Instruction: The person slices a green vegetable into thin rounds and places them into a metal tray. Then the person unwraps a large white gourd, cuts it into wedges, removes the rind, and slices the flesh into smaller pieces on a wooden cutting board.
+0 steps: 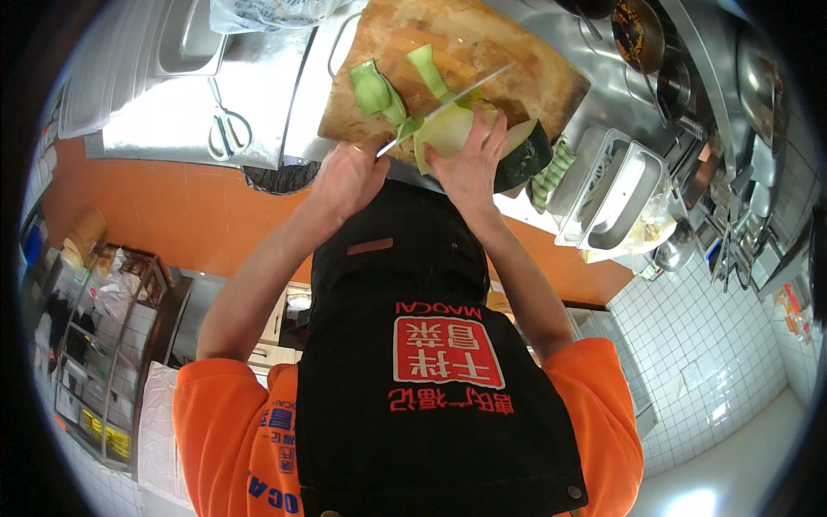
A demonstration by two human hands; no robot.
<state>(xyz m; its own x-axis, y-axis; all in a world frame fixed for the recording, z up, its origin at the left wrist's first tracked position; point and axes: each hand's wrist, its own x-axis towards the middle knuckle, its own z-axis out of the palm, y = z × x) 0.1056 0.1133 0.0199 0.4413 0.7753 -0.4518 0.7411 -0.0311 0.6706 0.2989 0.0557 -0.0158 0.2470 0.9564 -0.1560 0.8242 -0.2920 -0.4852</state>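
Note:
My left hand (352, 176) is closed around the handle of a kitchen knife (468, 90), its long blade pointing up and to the right. The blade lies at the upper edge of a pale green melon piece (446, 132), probably winter melon. My right hand (468, 152) grips this piece from above, fingers spread over it. Beside my right hand is another melon chunk (528, 158) with dark green rind. Cut green rind strips (369, 87) lie on the wooden cutting board (465, 32), with a narrow strip (426, 68) nearer the blade.
Scissors (227, 132) lie on the steel counter (258, 84) at left, near a steel pan (190, 39). At right are a striped cloth (552, 174), steel containers (623, 194) and a ladle (676, 245). Pans (636, 35) stand at upper right. A plastic bag (271, 14) lies at the top.

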